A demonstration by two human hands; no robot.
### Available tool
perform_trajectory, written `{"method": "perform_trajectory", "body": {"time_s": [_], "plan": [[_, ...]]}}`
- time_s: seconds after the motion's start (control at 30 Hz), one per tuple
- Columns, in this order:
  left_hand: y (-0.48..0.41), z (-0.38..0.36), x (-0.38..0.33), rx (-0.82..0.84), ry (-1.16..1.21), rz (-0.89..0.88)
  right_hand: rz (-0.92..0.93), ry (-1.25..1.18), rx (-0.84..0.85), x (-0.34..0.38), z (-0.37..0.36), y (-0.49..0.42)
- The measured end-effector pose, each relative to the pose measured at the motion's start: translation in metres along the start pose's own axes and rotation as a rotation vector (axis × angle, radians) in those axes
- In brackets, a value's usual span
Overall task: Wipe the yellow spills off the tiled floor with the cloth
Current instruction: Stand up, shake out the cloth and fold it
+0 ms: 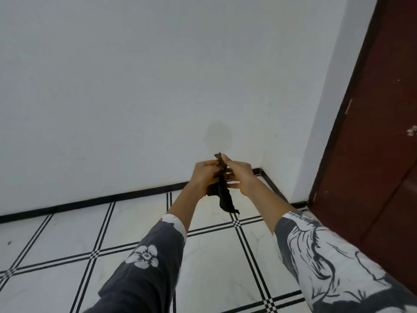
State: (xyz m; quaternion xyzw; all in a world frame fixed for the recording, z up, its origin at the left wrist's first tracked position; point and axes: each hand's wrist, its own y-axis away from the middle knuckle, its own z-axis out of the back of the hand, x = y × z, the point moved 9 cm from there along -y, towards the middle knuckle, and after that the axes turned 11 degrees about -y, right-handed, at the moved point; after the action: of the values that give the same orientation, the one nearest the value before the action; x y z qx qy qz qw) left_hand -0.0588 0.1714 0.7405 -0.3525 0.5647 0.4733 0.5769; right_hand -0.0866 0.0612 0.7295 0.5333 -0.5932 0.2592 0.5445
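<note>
From the head camera, both arms reach forward and the hands meet in the middle of the picture, raised in front of the wall and above the floor. The left hand (204, 175) has its fingers curled round the bunched middle of a dark cloth (223, 195). The right hand (239, 175) pinches the cloth's upper end between thumb and forefinger, with its other fingers stretched behind the fabric. A small frayed tip of the cloth pokes up above the right thumb. Its lower end hangs free below the hands as a narrow, ragged tail that ends in the air over the floor, touching nothing. The left sleeve (144, 267) is dark grey with a white flower printed on it; the right sleeve (327, 256) is grey and white with black line drawings. Below the arms lies the tiled floor (214, 256), white tiles set apart by bands of thin black stripes, with a small dark speck (9, 242) near its left edge. A black baseboard (90, 201) runs along the foot of the white wall (112, 86), which bears a faint grey stain (218, 134) just above the hands. A dark red door (372, 154) stands at the right.
</note>
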Motion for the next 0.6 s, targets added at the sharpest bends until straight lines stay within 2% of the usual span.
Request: {"method": "perform_trajectory", "body": {"time_s": [0.13, 0.37, 0.6], "plan": [[0.015, 0.012, 0.017, -0.197, -0.059, 0.036, -0.044, -0.013, 0.113, -0.021, -0.012, 0.008], [0.038, 0.041, 0.029, -0.255, -0.102, 0.070, -0.133, -0.101, 0.095, -0.041, -0.032, 0.009], [0.054, 0.067, 0.033, -0.308, 0.237, 0.133, -0.165, -0.150, 0.150, -0.044, -0.065, 0.018]]}}
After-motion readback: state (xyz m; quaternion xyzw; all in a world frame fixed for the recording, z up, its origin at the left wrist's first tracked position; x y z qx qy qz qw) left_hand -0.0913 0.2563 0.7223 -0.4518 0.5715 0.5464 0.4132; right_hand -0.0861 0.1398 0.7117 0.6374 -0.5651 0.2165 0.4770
